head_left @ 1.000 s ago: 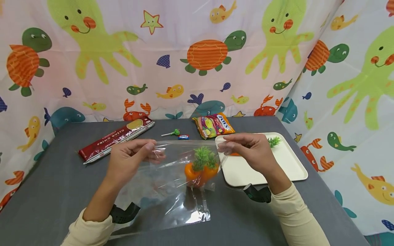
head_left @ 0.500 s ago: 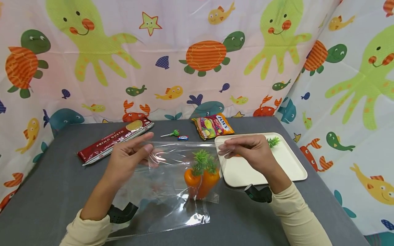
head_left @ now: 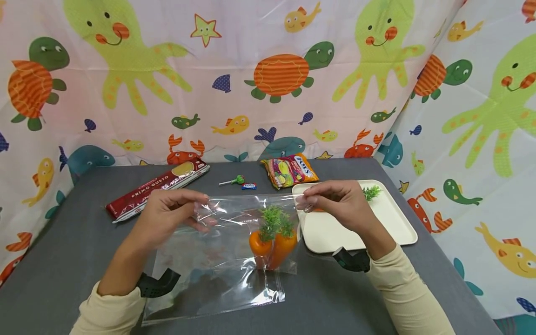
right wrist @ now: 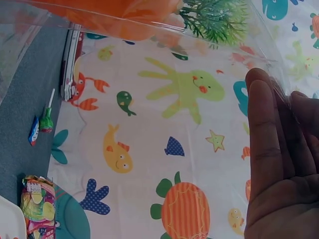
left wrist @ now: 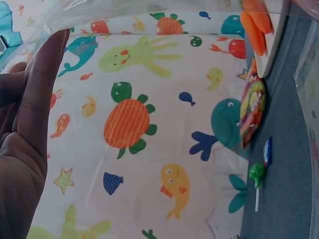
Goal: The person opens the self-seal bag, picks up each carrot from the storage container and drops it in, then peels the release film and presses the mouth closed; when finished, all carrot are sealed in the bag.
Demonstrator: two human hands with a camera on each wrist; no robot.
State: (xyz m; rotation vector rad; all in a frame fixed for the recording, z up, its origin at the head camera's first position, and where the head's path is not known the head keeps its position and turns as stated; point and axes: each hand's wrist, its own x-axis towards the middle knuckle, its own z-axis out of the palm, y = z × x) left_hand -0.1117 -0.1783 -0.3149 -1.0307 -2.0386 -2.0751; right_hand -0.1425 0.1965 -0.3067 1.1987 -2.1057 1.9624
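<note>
A clear plastic bag point(head_left: 209, 265) is held up by its top edge over the table. My left hand point(head_left: 165, 216) pinches its top left corner between thumb and fingers. At the top right corner, my right hand point(head_left: 341, 204) pinches the film. Inside the bag, at its right side, two orange toy carrots point(head_left: 281, 251) stand with their green tops point(head_left: 272, 221) upward. The right wrist view has an orange carrot point(right wrist: 109, 17) close up through the film, and fingertips at the bag's edge.
Behind my right hand lies a cream tray point(head_left: 398, 232) with a green sprig point(head_left: 371, 192) and orange carrots point(left wrist: 255, 32). Farther back are a red spaghetti packet point(head_left: 155, 190), a lollipop point(head_left: 234, 180), a small blue-wrapped sweet point(head_left: 249, 186) and a candy bag point(head_left: 290, 170).
The carrots have dropped lower in the bag and stand straighter. My left hand has shifted slightly left, and its raised index finger has come down to the bag's edge. The right hand hardly moves.
</note>
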